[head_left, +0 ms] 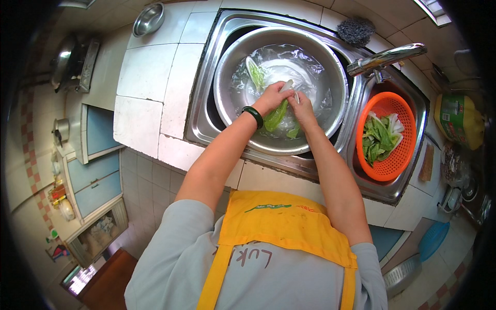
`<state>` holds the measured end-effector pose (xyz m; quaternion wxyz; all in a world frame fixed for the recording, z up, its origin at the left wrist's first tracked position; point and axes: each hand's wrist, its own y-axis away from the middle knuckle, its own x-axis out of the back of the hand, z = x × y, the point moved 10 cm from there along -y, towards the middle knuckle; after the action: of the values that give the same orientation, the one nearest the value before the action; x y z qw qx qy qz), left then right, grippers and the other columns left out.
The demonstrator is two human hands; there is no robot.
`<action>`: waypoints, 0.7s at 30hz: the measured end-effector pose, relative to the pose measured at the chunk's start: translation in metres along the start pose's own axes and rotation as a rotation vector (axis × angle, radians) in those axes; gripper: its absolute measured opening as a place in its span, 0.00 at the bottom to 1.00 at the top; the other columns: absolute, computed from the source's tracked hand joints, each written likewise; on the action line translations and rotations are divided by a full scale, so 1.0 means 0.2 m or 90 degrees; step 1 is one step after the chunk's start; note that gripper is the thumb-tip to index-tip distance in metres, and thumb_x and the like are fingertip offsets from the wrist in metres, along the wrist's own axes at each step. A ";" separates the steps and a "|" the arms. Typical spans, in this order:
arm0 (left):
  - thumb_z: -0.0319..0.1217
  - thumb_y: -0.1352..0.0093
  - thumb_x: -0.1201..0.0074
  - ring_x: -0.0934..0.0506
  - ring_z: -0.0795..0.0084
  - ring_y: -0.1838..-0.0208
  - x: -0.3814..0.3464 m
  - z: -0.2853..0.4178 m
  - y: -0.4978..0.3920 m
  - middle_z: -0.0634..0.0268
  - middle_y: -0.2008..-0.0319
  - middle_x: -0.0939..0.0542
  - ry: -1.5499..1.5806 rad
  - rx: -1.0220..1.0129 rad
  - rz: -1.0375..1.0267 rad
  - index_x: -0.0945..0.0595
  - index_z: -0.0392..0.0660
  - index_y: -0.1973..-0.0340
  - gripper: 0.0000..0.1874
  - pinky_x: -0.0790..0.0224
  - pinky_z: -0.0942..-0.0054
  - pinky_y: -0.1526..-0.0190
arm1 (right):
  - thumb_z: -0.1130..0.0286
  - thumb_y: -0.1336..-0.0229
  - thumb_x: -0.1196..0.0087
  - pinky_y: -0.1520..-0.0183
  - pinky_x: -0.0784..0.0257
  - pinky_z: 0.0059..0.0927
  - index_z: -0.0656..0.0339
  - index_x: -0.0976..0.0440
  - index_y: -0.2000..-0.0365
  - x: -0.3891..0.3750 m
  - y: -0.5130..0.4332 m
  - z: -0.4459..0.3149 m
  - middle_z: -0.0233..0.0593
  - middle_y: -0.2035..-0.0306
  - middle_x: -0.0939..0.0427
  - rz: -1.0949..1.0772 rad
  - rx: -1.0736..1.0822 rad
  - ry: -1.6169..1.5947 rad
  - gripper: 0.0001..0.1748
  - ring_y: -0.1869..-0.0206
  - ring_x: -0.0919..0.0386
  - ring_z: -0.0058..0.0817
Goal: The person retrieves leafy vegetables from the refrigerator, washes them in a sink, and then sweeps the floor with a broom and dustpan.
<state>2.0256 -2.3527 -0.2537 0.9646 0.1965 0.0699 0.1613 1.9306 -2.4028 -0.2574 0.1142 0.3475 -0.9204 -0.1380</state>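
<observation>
Over a large steel basin (221, 83) of water, my left hand (272, 97) grips a pale-stemmed leaf vegetable (276, 117), its green blade hanging towards the water. A dark green bangle (252, 117) circles my left wrist. My right hand (303, 110) meets the left one and pinches a white stem (297, 97) between thumb and fingers. Below it, a smaller green leaf piece (293, 132) shows at the water; whether it joins that stem is unclear. Another leaf (255, 73) floats at the basin's left side.
The basin sits in a double steel sink (199, 124). An orange plastic colander (409, 155) with leafy greens (381, 137) occupies the right bowl. A chrome faucet (391, 58) stands behind. Around them are a scouring pad (355, 31), a small steel bowl (149, 20) and an oil jug (457, 120).
</observation>
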 end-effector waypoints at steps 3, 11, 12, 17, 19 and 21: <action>0.37 0.32 0.50 0.30 0.81 0.67 0.02 0.04 -0.02 0.70 0.72 0.24 -0.076 -0.082 0.076 0.22 0.38 0.66 0.13 0.37 0.79 0.62 | 0.64 0.45 0.45 0.65 0.37 0.22 0.63 0.28 0.64 -0.02 0.00 0.02 0.30 0.72 0.27 -0.034 0.017 0.077 0.13 0.68 0.33 0.18; 0.35 0.34 0.45 0.31 0.82 0.70 0.04 -0.07 0.00 0.71 0.74 0.24 0.093 0.085 0.070 0.20 0.38 0.70 0.11 0.37 0.78 0.66 | 0.65 0.47 0.43 0.70 0.38 0.21 0.62 0.29 0.63 -0.03 -0.02 0.07 0.30 0.73 0.27 -0.033 0.000 0.103 0.14 0.74 0.34 0.17; 0.34 0.35 0.44 0.30 0.82 0.69 0.02 -0.05 0.01 0.71 0.73 0.23 0.101 0.076 0.028 0.20 0.38 0.69 0.10 0.36 0.78 0.65 | 0.65 0.47 0.43 0.73 0.39 0.20 0.61 0.29 0.63 -0.02 -0.02 0.10 0.30 0.74 0.28 -0.032 -0.057 0.098 0.13 0.77 0.35 0.16; 0.31 0.37 0.42 0.27 0.81 0.67 0.07 -0.01 0.03 0.69 0.71 0.21 -0.004 0.086 -0.004 0.19 0.39 0.68 0.07 0.35 0.79 0.62 | 0.65 0.47 0.43 0.80 0.44 0.18 0.59 0.29 0.64 -0.05 0.05 0.10 0.27 0.78 0.31 -0.087 -0.188 -0.145 0.12 0.83 0.41 0.13; 0.33 0.36 0.42 0.29 0.82 0.70 0.11 0.01 0.01 0.70 0.74 0.22 -0.071 0.081 -0.021 0.18 0.40 0.70 0.09 0.36 0.78 0.65 | 0.64 0.48 0.43 0.80 0.45 0.18 0.60 0.27 0.64 -0.05 0.05 0.08 0.25 0.77 0.32 -0.103 -0.196 -0.170 0.13 0.82 0.42 0.12; 0.35 0.37 0.41 0.30 0.83 0.72 0.16 -0.01 0.00 0.71 0.77 0.23 -0.157 0.114 -0.030 0.18 0.41 0.72 0.10 0.38 0.78 0.70 | 0.64 0.49 0.44 0.77 0.40 0.23 0.61 0.27 0.64 -0.04 0.04 0.10 0.30 0.76 0.28 -0.096 -0.206 -0.147 0.14 0.80 0.36 0.18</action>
<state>2.0547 -2.3411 -0.2581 0.9480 0.2986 -0.0303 0.1064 1.9250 -2.3875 -0.2740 0.0515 0.3740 -0.8648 -0.3311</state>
